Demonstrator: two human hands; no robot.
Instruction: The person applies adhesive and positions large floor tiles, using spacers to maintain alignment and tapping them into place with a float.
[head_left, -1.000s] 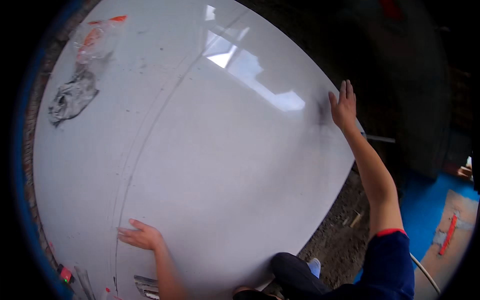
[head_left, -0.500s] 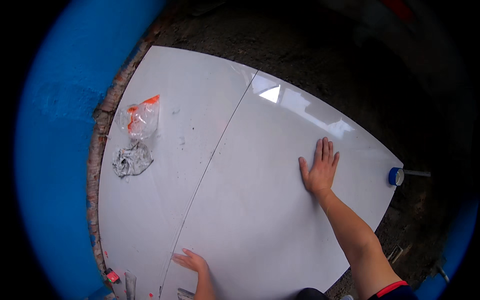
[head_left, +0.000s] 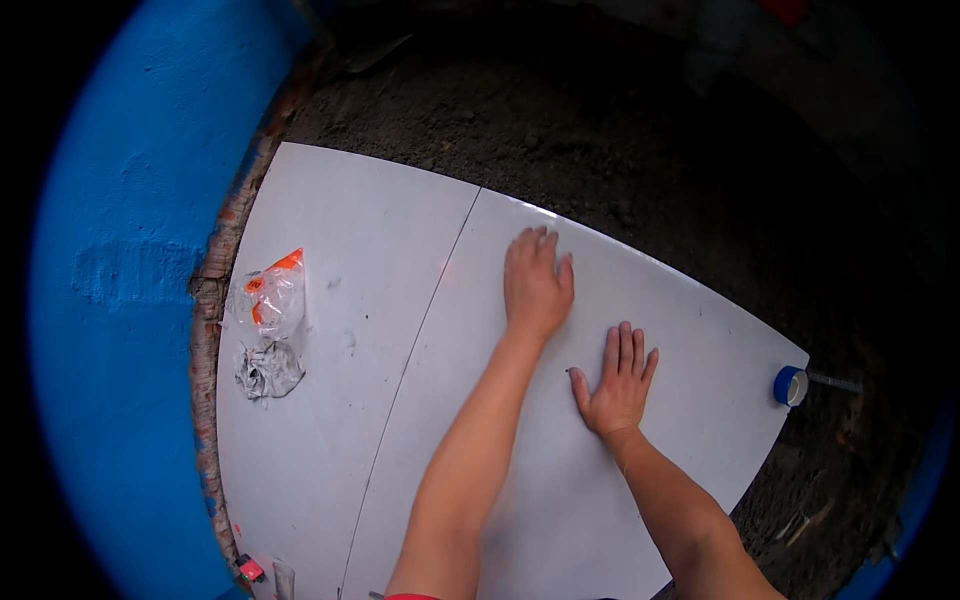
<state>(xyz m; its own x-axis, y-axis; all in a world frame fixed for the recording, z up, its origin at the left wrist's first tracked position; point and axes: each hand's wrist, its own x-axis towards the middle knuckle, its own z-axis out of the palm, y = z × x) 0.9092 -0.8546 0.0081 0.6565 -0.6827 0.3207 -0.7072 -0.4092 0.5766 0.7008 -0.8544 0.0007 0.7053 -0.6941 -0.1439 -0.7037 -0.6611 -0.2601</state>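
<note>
Two large glossy white tiles lie side by side, parted by a thin straight joint. On the right tile (head_left: 560,440), my right hand (head_left: 618,395) rests palm down with its fingers spread. My left hand (head_left: 538,285) is farther out, close to the tile's far edge, its fingers stretched and slightly blurred; whether the palm presses the surface I cannot tell. Neither hand holds anything. On the left tile (head_left: 330,420) sit a clear plastic bag (head_left: 275,300) with orange print and a crumpled grey-smeared bag or rag (head_left: 270,370).
A blue wall (head_left: 120,400) with a rough brick-like base borders the left side. Dark bare soil (head_left: 560,160) surrounds the far and right edges. A blue roll of tape (head_left: 790,386) sits at the right corner. A small red device (head_left: 249,568) lies lower left.
My left hand has swung from the lower joint up to the far part of the right tile. The view has shifted, while my right hand stays flat on the tile.
</note>
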